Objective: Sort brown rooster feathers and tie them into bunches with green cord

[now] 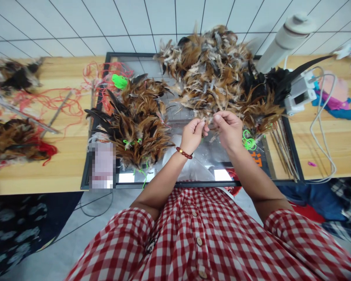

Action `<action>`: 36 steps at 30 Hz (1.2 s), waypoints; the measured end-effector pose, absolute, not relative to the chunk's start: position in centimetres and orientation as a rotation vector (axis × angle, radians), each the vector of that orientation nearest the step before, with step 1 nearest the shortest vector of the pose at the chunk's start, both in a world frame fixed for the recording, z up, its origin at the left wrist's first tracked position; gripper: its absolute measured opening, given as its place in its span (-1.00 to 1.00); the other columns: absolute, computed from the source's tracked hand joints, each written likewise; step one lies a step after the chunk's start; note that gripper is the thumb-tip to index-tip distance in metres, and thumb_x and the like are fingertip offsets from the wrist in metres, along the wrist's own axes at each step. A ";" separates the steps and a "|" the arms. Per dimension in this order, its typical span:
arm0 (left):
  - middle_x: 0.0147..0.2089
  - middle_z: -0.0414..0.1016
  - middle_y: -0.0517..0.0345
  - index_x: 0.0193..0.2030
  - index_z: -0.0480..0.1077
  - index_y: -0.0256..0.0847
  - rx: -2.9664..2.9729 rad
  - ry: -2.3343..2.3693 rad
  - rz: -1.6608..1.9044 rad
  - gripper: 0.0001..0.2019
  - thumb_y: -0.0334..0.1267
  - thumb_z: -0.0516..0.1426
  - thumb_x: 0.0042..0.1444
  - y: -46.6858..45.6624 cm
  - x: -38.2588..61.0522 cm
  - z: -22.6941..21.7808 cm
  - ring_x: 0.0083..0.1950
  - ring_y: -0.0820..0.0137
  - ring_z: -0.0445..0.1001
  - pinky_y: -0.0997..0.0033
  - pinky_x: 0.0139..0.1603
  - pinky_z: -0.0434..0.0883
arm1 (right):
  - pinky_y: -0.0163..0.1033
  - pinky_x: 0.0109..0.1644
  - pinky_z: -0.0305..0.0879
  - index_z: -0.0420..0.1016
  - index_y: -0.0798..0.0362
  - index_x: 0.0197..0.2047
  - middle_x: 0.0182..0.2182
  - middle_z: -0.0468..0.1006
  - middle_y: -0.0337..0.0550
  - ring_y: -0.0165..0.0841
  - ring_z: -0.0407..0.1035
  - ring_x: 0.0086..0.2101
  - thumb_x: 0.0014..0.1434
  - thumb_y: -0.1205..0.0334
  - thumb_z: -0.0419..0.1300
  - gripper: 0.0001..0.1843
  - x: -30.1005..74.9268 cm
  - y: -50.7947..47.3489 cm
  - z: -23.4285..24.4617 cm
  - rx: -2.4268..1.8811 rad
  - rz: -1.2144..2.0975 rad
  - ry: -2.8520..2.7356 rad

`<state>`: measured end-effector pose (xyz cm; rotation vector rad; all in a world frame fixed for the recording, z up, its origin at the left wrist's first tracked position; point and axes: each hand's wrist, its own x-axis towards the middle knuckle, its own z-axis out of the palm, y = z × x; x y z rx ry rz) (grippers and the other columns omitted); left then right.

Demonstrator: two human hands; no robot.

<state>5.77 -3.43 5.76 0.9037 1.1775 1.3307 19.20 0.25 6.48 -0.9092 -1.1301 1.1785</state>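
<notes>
I count three piles of feathers around my hands: one big heap (213, 70) at twelve o'clock, one brown pile (143, 121) at nine, and one darker pile (265, 88) at two. Two coils of green string lie here, one (119, 81) at ten, another (249, 140) near four; one white bottle (283, 45) stands beyond, between one and two. My left hand (192, 134) pinches a small tuft (204, 118), just at the near edge of the heap. My right hand (229, 128) is beside it, thumb and first finger pressed together; what they grasp, I cannot tell. The tuft looks pale brown, thin and fluffy.
</notes>
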 end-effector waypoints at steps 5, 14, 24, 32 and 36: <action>-0.57 0.30 0.38 -0.45 0.34 -0.20 0.743 1.219 1.369 -0.66 -0.22 0.19 0.39 -3.3 5.8 5.9 -0.60 0.65 0.17 0.59 -0.48 0.25 | -0.22 -0.33 0.35 0.52 -0.05 -0.46 -0.51 0.46 -0.28 -0.42 0.30 -0.48 -0.02 -0.32 0.54 -0.46 20.8 0.9 7.6 -0.827 1.208 -1.328; -0.56 0.28 0.35 -0.48 0.32 -0.21 0.743 1.219 1.372 -0.64 -0.23 0.21 0.38 -3.5 5.8 6.6 -0.57 0.64 0.19 0.60 -0.46 0.24 | -0.32 -0.39 0.31 0.59 -0.04 -0.29 -0.46 0.53 -0.32 -0.49 0.30 -0.50 -0.10 -0.26 0.61 -0.45 20.2 1.3 5.4 -0.993 1.398 -1.162; -0.57 0.26 0.35 -0.49 0.32 -0.21 0.713 1.200 1.374 -0.63 -0.23 0.24 0.36 -3.6 6.0 6.9 -0.57 0.64 0.17 0.59 -0.47 0.19 | -0.28 -0.39 0.29 0.61 -0.07 -0.31 -0.41 0.57 -0.28 -0.47 0.32 -0.48 -0.10 -0.32 0.58 -0.45 20.1 0.9 6.6 -0.991 1.365 -1.124; -0.59 0.28 0.38 -0.45 0.38 -0.24 0.677 1.213 1.338 -0.68 -0.36 0.18 0.39 -3.3 5.9 6.6 -0.60 0.65 0.17 0.60 -0.48 0.18 | -0.29 -0.38 0.26 0.50 -0.02 -0.43 -0.51 0.46 -0.32 -0.48 0.27 -0.50 0.06 -0.24 0.54 -0.50 20.8 0.9 7.0 -0.770 1.323 -1.278; -0.57 0.35 0.36 -0.42 0.43 -0.25 0.641 1.228 1.325 -0.72 -0.40 0.17 0.38 -3.2 5.7 6.7 -0.58 0.63 0.24 0.60 -0.46 0.25 | -0.20 -0.29 0.38 0.54 0.01 -0.45 -0.50 0.54 -0.22 -0.38 0.40 -0.45 0.15 -0.20 0.49 -0.53 22.2 0.9 8.2 -0.633 1.474 -1.707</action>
